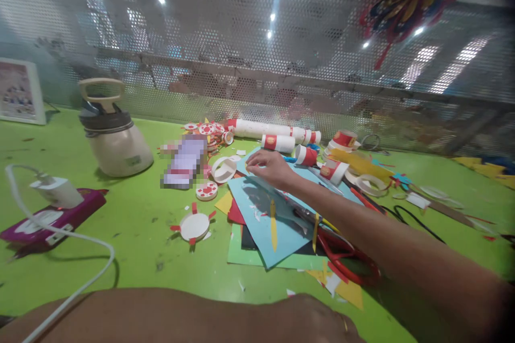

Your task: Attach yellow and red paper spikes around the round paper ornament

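My right hand (270,168) reaches over the light blue paper sheets (257,228), its fingers bent and closed together at the tips. A tiny yellowish bit shows by the fingertips, too small to name. On the blue paper lie a narrow yellow paper strip (273,225) and white scraps. Under my right forearm rest red-handled scissors (349,265), partly covered by the arm. My left hand (317,319) is low at the bottom edge, its forearm stretched across the front of the table; its fingers are hidden.
Left stand a beige bottle (120,147) and a purple power strip (72,217) with a white cable. A phone (185,162), white disc with red tabs (195,226) and tape ring (224,170) lie centrally. Behind are paper-cup tubes (261,129); right, a tape roll (370,185).
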{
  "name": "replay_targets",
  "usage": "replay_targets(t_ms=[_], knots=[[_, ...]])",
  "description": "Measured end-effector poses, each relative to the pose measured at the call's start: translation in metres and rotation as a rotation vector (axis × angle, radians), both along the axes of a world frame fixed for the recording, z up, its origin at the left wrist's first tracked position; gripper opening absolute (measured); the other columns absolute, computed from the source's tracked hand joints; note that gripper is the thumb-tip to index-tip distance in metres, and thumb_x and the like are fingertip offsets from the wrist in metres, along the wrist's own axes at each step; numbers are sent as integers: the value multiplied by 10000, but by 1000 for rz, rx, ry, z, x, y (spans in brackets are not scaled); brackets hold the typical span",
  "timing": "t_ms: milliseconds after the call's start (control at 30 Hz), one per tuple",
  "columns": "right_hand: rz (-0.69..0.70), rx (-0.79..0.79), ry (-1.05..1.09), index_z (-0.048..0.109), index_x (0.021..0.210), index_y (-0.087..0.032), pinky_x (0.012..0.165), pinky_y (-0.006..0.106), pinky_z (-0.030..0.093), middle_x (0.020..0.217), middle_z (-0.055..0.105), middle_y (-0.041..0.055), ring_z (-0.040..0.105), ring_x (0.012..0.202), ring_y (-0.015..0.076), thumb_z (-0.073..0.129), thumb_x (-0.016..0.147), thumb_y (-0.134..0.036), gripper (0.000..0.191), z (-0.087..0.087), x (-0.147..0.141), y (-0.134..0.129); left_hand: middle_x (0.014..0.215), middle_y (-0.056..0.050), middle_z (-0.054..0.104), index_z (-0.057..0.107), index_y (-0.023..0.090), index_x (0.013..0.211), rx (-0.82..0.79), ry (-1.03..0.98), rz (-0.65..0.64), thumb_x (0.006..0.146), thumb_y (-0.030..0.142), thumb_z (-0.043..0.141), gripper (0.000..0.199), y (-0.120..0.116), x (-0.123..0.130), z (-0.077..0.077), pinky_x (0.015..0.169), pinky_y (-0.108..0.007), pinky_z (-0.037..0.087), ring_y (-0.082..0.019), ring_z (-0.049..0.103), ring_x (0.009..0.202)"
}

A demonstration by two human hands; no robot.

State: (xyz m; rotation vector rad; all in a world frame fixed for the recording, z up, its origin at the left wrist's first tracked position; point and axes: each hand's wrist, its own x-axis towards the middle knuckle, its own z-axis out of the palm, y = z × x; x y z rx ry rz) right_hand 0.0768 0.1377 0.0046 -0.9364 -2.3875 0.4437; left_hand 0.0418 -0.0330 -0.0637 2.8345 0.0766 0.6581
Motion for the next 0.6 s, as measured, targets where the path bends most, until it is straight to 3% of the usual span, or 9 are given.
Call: replay_targets(t_ms=[133,200,300,367,400,500,600], knots=[[12,-232,188,629,841,-95,678,315,517,817,698,100,654,746,157,481,880,-289,248,17,37,-40,585,-18,601,578,175,677,-17,-157,61,881,280,465,256,-7,-3,6,531,-221,391,-117,537,584],[55,-495,405,611,792,-120,672,322,533,799,704,88,670,713,155,549,843,-314,209,24,57,-63,529,-16,562,566,162,606,-251,-259,145,834,281,505,264,-11,-4,21,495,-223,370,-109,506,529],[88,-788,657,605,748,-136,626,317,537,753,703,65,668,634,151,671,758,-307,184,30,84,-93,537,-6,561,571,150,581,-816,-340,380,781,230,525,221,-10,-8,50,493,-211,368,-94,494,508],[60,-730,645,620,755,-136,605,296,532,728,700,54,656,604,136,667,767,-289,161,32,98,-109,505,8,541,569,145,593,-1177,-375,430,779,310,557,250,-3,-14,65,481,-213,376,-91,481,473],[44,-673,616,626,759,-135,600,286,528,712,695,48,648,593,129,652,781,-279,148,32,104,-115,493,18,526,569,142,594,-1275,-408,468,753,330,597,249,2,-17,71,489,-217,379,-88,468,463],[9,-465,495,630,775,-138,596,269,516,663,666,28,626,586,118,584,831,-253,136,30,118,-126,506,5,547,578,128,608,-1427,-541,545,767,378,610,299,18,-25,76,487,-207,363,-83,470,466],[-26,-29,258,633,819,-141,629,272,476,712,653,43,598,649,129,511,876,-204,148,23,126,-131,553,-12,570,613,111,722,-1581,-549,519,836,425,519,347,26,-25,75,470,-196,354,-91,503,489]])
